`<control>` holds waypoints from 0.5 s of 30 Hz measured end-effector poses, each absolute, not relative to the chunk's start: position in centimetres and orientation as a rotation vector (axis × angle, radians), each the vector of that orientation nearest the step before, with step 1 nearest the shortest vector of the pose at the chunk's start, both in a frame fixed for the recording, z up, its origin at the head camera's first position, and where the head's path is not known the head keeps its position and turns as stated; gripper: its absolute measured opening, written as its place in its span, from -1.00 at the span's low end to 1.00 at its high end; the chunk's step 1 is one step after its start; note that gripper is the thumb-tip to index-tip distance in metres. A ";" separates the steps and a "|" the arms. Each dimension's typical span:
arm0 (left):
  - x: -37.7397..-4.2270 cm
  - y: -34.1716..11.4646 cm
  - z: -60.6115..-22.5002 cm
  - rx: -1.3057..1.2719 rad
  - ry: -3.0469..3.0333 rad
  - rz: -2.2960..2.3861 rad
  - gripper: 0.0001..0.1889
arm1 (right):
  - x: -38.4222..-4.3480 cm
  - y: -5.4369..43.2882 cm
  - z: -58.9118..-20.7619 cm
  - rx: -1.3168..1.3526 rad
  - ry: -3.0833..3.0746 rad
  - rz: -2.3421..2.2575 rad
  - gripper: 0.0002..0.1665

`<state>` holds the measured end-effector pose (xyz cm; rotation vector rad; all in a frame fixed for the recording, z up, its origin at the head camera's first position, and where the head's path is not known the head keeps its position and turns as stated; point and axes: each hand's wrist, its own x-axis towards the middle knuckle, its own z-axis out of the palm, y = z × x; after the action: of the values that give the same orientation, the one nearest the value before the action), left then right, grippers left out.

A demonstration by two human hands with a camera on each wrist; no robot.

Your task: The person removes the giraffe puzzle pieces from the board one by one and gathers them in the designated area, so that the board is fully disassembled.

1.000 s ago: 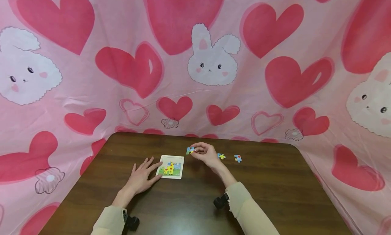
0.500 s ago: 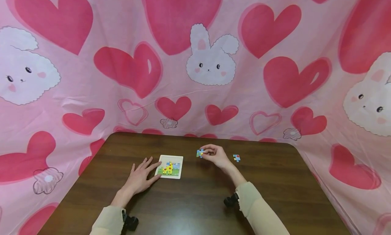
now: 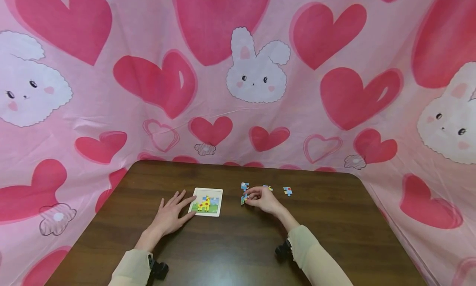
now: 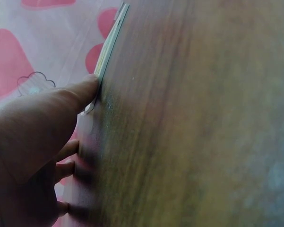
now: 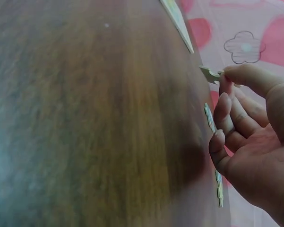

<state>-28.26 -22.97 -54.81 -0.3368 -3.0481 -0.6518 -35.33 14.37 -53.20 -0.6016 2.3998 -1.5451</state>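
In the head view, a small white-framed puzzle tray [image 3: 219, 201] with a giraffe picture lies on the table, its upper part bare. My left hand [image 3: 169, 217] rests beside it with fingers spread, thumb and index finger touching its left side. The left wrist view shows the thumb [image 4: 87, 87] against the tray's edge [image 4: 111, 45]. To the right of the tray, my right hand [image 3: 265, 201] pinches a puzzle piece [image 3: 243, 199] between thumb and fingertips. That piece [image 5: 210, 74] is tilted above the tabletop in the right wrist view, the other fingers loosely curled.
A blue loose puzzle piece [image 3: 244, 186] lies just beyond the held one. Another with yellow [image 3: 269, 187] is partly hidden behind my right hand, and one with a red spot [image 3: 288, 191] lies farther right. The dark wooden table [image 3: 223, 253] meets a pink heart-patterned cloth [image 3: 208, 96].
My right hand has moved right, then closer to me, with a piece pinched. A blue loose piece now shows beyond it. The left hand stays at the tray.
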 end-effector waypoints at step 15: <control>-28.3 -23.0 -54.9 -0.333 -3.052 -0.660 -0.33 | -33.8 15.0 -53.9 -0.839 2.585 -1.259 -0.75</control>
<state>-28.26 -23.05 -54.91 -0.3329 -3.0519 -0.6599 -33.82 14.97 -53.88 -0.8389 2.5853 -1.2587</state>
